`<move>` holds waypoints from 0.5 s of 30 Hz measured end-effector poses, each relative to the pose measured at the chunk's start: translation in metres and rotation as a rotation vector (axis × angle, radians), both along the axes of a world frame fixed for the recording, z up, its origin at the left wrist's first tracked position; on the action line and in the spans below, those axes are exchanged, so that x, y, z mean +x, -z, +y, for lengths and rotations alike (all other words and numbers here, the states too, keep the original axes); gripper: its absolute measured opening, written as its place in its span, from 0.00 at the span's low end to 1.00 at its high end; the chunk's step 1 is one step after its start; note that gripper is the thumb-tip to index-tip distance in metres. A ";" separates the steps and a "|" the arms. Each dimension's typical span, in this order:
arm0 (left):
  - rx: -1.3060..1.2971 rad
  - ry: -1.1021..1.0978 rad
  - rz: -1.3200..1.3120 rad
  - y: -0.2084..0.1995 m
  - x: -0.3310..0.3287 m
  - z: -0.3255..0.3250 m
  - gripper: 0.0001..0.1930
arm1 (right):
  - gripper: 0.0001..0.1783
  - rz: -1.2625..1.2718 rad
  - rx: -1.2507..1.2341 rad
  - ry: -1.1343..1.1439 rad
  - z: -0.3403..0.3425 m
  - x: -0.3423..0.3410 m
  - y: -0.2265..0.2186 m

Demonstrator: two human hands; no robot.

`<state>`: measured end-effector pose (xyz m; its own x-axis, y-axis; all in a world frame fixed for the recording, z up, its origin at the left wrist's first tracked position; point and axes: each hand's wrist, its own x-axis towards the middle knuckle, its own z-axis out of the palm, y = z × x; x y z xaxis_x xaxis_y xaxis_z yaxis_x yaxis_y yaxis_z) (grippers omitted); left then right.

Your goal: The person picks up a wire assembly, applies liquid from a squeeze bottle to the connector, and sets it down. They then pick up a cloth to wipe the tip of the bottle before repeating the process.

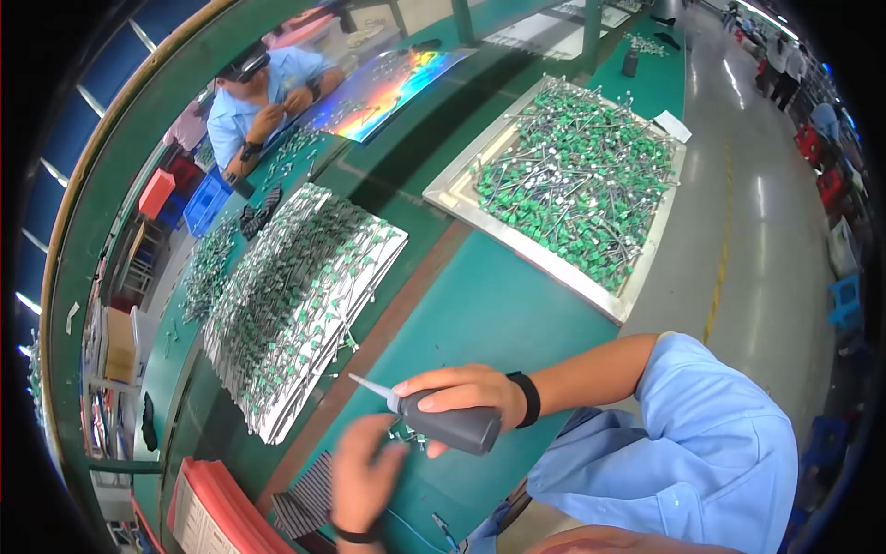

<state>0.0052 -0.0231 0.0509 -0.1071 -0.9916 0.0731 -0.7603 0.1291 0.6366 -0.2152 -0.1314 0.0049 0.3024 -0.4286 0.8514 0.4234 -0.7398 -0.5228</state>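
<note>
My right hand [480, 388] is wrapped round a dark grey squeeze bottle [457, 428], which lies tilted in the grip with its pale, pointed nozzle toward the upper left. Close beside the bottle is my left hand [362, 475], smeared by motion, so its fingers do not show clearly. A few small green-and-metal parts [420, 441] show between the hands, partly hidden by the bottle. Beneath both hands lies the green table mat [471, 295]. Each wrist wears a black band.
A pale wooden tray [554, 268] heaped with green-headed wire parts [581, 175] stands at the far right. Stacked white boards [300, 406] bristling with similar parts are on the left. Striped cloth [309, 499] and a red holder [217, 508] sit near left. Across the table, a co-worker [263, 106] handles something small.
</note>
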 end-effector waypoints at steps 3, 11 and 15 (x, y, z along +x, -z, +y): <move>-0.043 0.141 0.076 0.028 -0.041 0.003 0.15 | 0.37 0.014 -0.004 -0.011 0.001 0.001 -0.002; -0.096 0.165 -0.042 0.060 -0.030 0.005 0.14 | 0.33 0.010 -0.007 0.010 0.002 0.001 -0.001; -0.152 -0.066 0.133 0.035 -0.034 0.025 0.08 | 0.33 0.039 0.021 0.021 0.007 0.001 0.003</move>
